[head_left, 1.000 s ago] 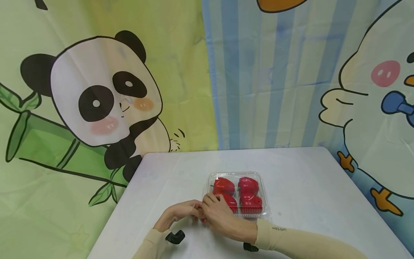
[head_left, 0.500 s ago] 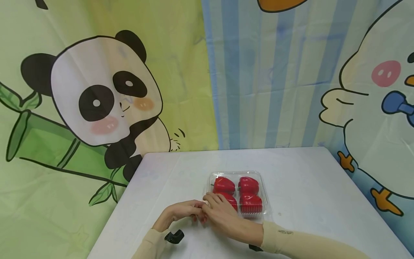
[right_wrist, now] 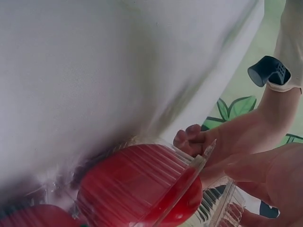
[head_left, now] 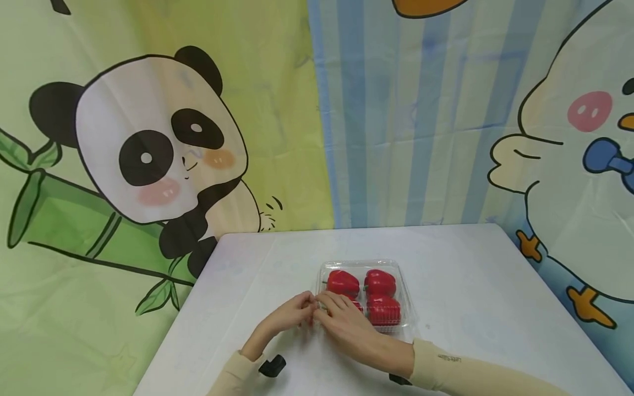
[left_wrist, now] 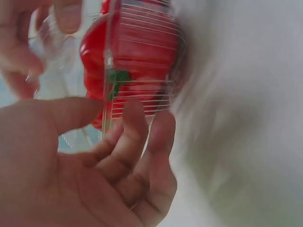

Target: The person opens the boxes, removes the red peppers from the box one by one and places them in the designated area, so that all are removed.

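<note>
A clear plastic box (head_left: 407,302) with ribbed sides holds several red bell peppers (head_left: 380,282) with green stems. At its near left corner my left hand (head_left: 291,313) grips the rim. In the left wrist view, the thumb (left_wrist: 80,113) lies at the rim and the fingers (left_wrist: 135,127) are against the ribbed wall. My right hand (head_left: 349,329) reaches over the front left, covering part of one pepper. Its thumb and fingers pinch the edge of the clear lid (right_wrist: 229,201), which stands apart from the box's rim in the right wrist view.
The box stands on a white table (head_left: 455,275). Behind the table hang cloths printed with a panda (head_left: 158,137) and a white bird (head_left: 579,220). A black wrist camera (head_left: 272,366) is worn on the left wrist.
My left hand has moved slightly up and away, its fingers now higher at the box's corner. My right forearm and wrist have shifted a little to the right. The box stays in place.
</note>
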